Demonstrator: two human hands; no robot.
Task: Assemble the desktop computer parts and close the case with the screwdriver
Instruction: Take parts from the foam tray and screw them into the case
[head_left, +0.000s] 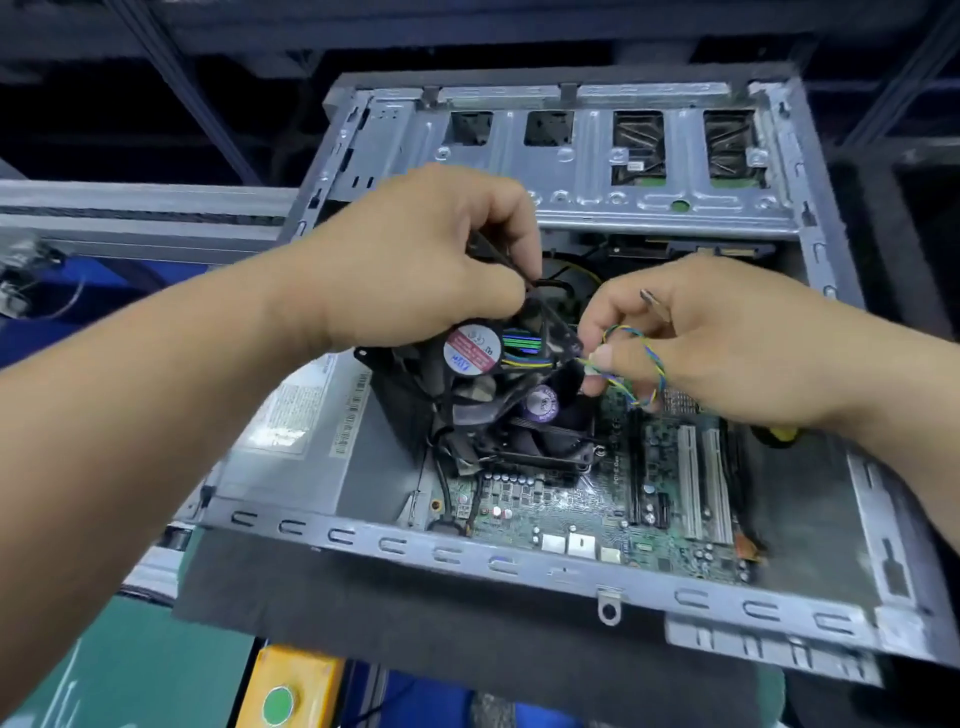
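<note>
- My left hand (415, 260) curls round the far edge of the black cooler fan (483, 364) — tilted up above the motherboard (597, 514), inside the open case (363, 540).
- My right hand (717, 338) pinches the fan's twisted coloured wire (636, 364) just right of the fan; a thin metal shaft (649, 297) pokes out between my fingers.
- A yellow handle (779, 434) shows under my right wrist — most of it is hidden.

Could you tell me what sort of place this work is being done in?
Probably an electronics assembly or repair workstation: an open computer case lies on a dark foam mat, aluminium framing runs behind it, and a yellow box with a green button sits at the bench edge.
</note>
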